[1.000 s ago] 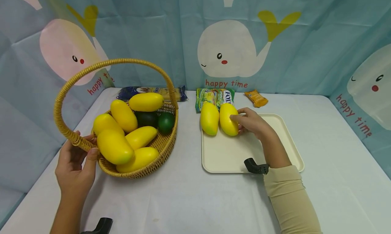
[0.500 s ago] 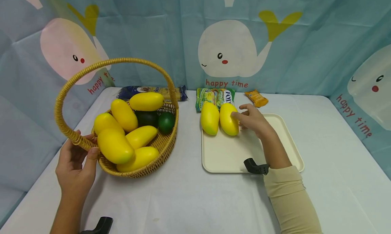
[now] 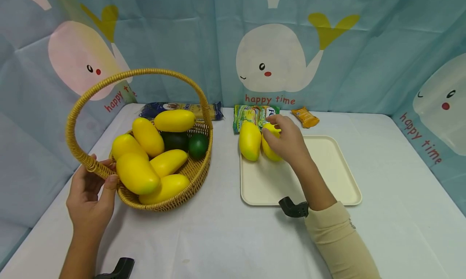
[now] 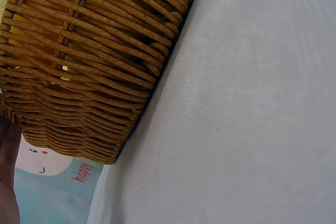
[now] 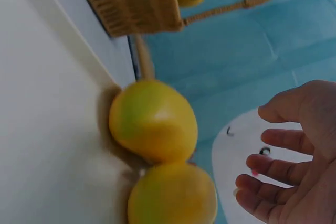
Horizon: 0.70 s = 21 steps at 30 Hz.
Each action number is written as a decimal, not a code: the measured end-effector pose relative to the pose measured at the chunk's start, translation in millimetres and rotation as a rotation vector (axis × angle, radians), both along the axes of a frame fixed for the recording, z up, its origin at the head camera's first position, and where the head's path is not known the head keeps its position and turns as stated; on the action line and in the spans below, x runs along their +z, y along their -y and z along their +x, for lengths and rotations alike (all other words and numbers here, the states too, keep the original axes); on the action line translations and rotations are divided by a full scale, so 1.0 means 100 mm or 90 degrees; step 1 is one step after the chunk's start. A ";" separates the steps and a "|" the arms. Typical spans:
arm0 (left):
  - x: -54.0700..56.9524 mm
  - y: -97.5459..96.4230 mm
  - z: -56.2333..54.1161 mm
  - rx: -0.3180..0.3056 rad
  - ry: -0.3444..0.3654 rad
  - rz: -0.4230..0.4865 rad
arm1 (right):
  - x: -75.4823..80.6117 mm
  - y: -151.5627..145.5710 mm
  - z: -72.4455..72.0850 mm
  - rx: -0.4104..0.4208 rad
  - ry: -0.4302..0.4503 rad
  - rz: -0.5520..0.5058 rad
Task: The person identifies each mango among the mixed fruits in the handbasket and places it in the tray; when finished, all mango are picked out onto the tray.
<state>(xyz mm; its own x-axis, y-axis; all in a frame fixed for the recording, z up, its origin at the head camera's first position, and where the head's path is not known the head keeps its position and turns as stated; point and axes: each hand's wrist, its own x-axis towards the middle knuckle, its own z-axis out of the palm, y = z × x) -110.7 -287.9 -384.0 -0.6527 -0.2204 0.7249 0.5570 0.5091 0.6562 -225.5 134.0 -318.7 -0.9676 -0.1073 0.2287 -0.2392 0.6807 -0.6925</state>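
Observation:
My left hand grips the left side of a wicker basket, at the foot of its tall handle. Inside lie several yellow mangoes and two dark green avocado-like fruits. In the left wrist view the woven wall fills the upper left. Two more mangoes lie side by side at the back left of a cream tray: a left one and a right one. My right hand hovers over the right mango, partly covering it. The right wrist view shows its fingers spread, holding nothing.
Behind the tray lies a green candy bag, with a small orange packet to its right. A long blue packet lies behind the basket. A blue whale-print curtain closes off the back of the white table.
My right hand has let go of the right mango, lifted and moved left over it. Both tray mangoes stay put. My left hand keeps its hold on the basket.

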 end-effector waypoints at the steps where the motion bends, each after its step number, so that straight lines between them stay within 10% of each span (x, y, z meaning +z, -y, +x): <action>1: 0.00 0.00 0.00 -0.002 -0.002 0.002 | 0.01 0.05 0.03 0.011 -0.008 0.000; 21: 0.05 -0.05 0.01 0.005 0.004 0.009 | 0.02 1.30 0.56 0.284 -0.118 -0.020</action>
<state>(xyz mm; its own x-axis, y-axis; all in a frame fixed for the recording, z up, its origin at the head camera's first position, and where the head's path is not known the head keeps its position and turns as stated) -109.6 -282.7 -378.9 -0.6551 -0.2359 0.7178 0.5486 0.5047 0.6666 -170.0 4.2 -316.8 -0.7709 -0.4930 0.4032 -0.6248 0.4626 -0.6290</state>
